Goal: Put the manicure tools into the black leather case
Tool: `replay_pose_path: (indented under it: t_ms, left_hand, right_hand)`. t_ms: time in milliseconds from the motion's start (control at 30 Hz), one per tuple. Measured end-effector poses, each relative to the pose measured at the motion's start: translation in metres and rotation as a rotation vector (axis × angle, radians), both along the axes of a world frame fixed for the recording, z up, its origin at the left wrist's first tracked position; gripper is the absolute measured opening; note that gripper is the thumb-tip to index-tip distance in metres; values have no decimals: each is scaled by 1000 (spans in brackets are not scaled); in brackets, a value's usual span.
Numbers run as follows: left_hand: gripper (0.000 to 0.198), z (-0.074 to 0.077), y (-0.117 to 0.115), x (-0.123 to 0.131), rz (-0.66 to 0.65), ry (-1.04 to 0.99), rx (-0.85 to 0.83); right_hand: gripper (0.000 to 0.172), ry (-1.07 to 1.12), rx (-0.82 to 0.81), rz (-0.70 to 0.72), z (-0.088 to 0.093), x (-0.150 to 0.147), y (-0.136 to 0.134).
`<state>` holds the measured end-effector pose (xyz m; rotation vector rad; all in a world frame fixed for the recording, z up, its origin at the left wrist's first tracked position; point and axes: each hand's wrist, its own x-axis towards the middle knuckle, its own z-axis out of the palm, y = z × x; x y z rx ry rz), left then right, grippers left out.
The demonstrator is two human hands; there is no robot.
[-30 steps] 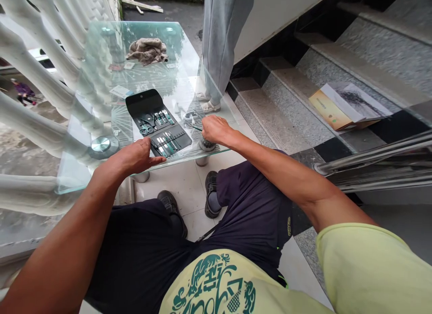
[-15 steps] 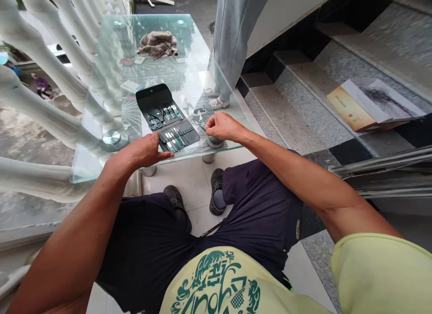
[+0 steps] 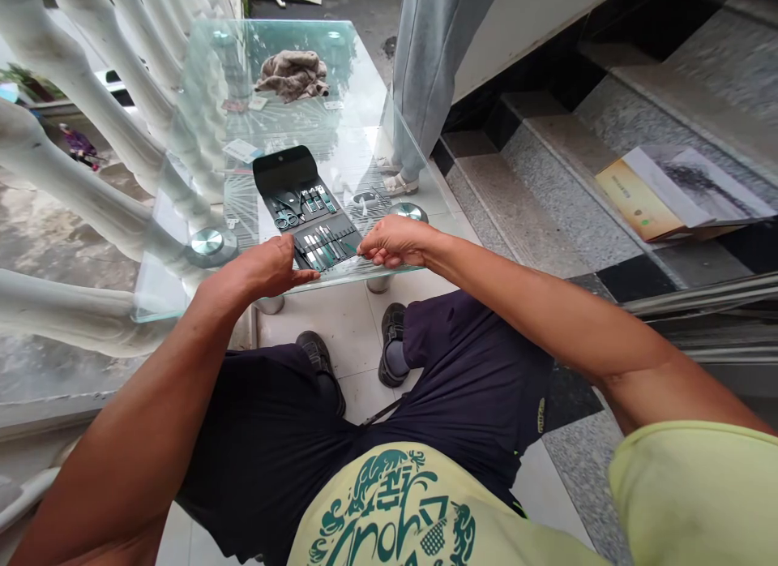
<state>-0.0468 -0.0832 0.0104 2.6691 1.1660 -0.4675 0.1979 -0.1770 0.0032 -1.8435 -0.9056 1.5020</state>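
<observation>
A black manicure case (image 3: 328,222) lies unfolded on the glass table, its flap (image 3: 285,172) pointing away from me. Scissors (image 3: 287,219) and nail clippers (image 3: 314,199) sit in its upper half, and several slim tools (image 3: 323,246) stand in loops along the lower half. My left hand (image 3: 267,264) grips the case's lower left corner, one finger stretched along the near edge. At the lower right corner, my right hand (image 3: 395,240) is closed in a pinch on a thin green manicure tool (image 3: 351,247), which slants over the case. Its gripped end is hidden by my fingers.
The glass table (image 3: 200,177) bears a crumpled cloth (image 3: 292,75) and a small white card (image 3: 243,150). White balusters (image 3: 79,169) flank it on the left. To the right, a person's leg (image 3: 419,79) stands near stone steps (image 3: 547,177) with a box (image 3: 644,197).
My right hand has moved left and slightly nearer, bringing the thin green tool over the case's lower right part. My left hand stays at the case's corner. The whole view has shifted slightly.
</observation>
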Motion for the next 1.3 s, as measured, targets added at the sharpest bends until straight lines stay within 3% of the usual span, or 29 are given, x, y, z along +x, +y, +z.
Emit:
replay_pose_path:
  t_ms: [400, 567, 933, 1033, 1133, 1233, 1300]
  left_hand:
    - [74, -5, 4, 0, -15, 25, 18]
    - [65, -6, 3, 0, -64, 28, 68]
    - [64, -17, 11, -5, -102, -31, 84]
    - [67, -22, 13, -6, -86, -40, 78]
    - [71, -25, 15, -6, -68, -56, 65]
    - [76, -22, 13, -5, -54, -69, 66]
    - [76, -17, 9, -4, -48, -61, 80]
  right_hand:
    - [30, 112, -39, -94, 8, -6, 1]
    - [37, -75, 24, -52, 6, -11, 2]
    - [28, -420, 64, 58, 5, -16, 12]
    - [24, -662, 187, 137, -1, -13, 6]
    - [7, -963, 465, 220, -20, -5, -11]
    - [21, -1139, 625, 363, -41, 4, -28]
    - [19, -1190, 671, 445, -50, 9, -32]
